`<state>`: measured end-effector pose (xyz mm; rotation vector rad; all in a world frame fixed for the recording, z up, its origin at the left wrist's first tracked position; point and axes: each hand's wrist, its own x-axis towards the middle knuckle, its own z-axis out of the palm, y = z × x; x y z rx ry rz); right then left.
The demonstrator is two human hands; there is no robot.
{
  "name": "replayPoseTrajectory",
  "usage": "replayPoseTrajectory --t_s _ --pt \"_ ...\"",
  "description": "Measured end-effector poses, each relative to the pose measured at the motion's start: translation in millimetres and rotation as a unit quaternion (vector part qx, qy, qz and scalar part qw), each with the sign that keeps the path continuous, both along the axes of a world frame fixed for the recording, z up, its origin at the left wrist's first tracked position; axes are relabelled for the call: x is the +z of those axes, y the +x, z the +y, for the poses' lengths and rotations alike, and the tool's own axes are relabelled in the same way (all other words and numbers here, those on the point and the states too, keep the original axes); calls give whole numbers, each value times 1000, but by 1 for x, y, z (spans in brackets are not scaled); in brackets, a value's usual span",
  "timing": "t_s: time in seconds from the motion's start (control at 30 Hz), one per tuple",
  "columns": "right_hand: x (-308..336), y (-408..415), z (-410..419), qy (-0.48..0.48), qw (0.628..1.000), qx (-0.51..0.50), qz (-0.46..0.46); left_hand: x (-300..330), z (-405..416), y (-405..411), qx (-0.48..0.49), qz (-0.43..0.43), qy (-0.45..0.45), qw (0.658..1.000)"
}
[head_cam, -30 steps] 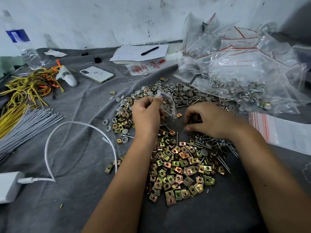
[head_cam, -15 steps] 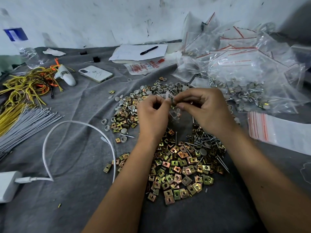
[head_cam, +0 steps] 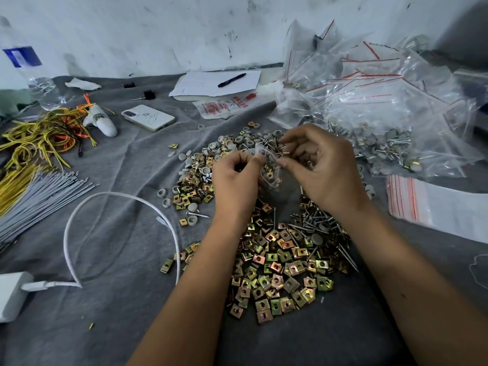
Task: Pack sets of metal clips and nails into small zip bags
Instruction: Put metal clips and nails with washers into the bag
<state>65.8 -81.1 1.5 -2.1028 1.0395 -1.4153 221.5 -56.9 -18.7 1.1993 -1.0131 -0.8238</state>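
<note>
A small clear zip bag (head_cam: 269, 170) hangs between my two hands above the grey cloth. My left hand (head_cam: 235, 178) pinches its left edge near the mouth. My right hand (head_cam: 322, 165) pinches the right edge, and a few small nails (head_cam: 283, 152) show at its fingertips over the bag's mouth. Below the hands lies a heap of gold square metal clips (head_cam: 277, 268), with a pile of nails (head_cam: 317, 223) at its right. Grey round caps (head_cam: 237, 143) mixed with clips lie behind the hands.
Filled and empty zip bags (head_cam: 383, 101) pile up at the back right; flat empty bags (head_cam: 435, 204) lie at the right. A phone (head_cam: 148, 117), paper with a pen (head_cam: 231, 80), a white cable (head_cam: 118, 196), a charger (head_cam: 10, 294), grey ties (head_cam: 39, 196), yellow wires (head_cam: 39, 138) and a bottle (head_cam: 29, 75) are to the left.
My right hand left the nail pile, rose to the bag held by my left hand, and now both hands hold the bag a little further right.
</note>
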Motion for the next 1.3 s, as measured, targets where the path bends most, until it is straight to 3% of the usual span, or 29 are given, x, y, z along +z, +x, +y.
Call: replayPoseTrajectory --t_s 0.1,0.23,0.7,0.8,0.93,1.07,1.3 --pt "0 -1 0 -11 1000 -12 -22 -1 0 1 0 9 3 1000" --pt "-1 1 -1 -38 999 9 36 0 -1 0 -1 9 4 1000" --pt "2 -9 -4 -17 999 21 42 4 3 0 -8 16 14 1000" --pt "9 -30 -8 45 989 50 134 4 3 1 -8 23 14 1000" --pt "11 -53 -14 147 945 73 282 2 2 2 -5 30 17 999" --pt "12 -54 -13 216 906 120 343 2 1 3 -6 31 21 999" --pt "7 -43 -11 207 901 102 368 3 2 2 -6 28 18 999"
